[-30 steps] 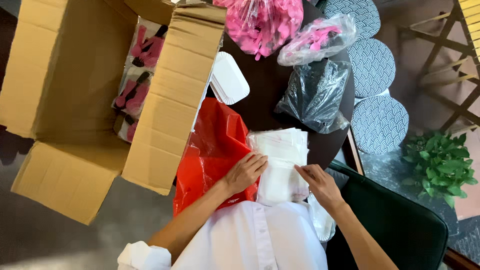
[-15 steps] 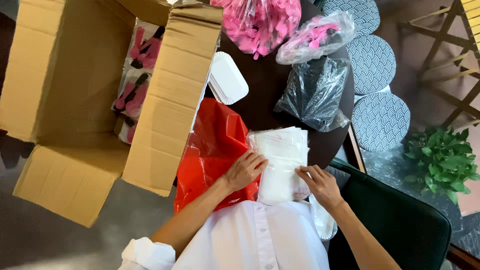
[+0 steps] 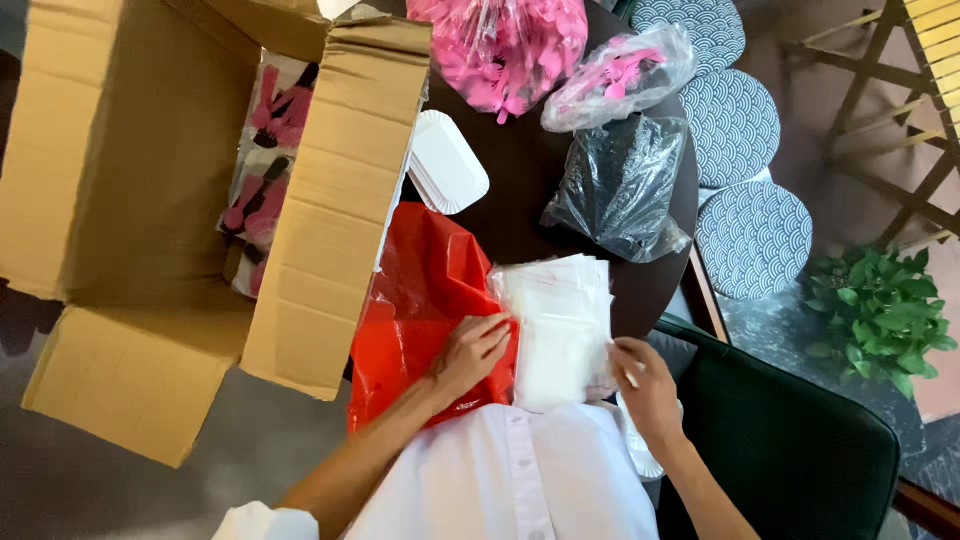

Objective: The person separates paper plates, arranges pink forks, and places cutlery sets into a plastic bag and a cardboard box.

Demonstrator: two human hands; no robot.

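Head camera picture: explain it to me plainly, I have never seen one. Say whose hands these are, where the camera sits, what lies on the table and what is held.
There is no machine here: a person in a white shirt wears a camera on the head, looking down at their own bare hands. The left hand rests on the edge of a stack of clear plastic bags, over a red plastic bag. The right hand pinches the stack's other edge. On the dark round table also lie white paper trays, a grey bag and two bags of pink items. An open cardboard box stands to the left.
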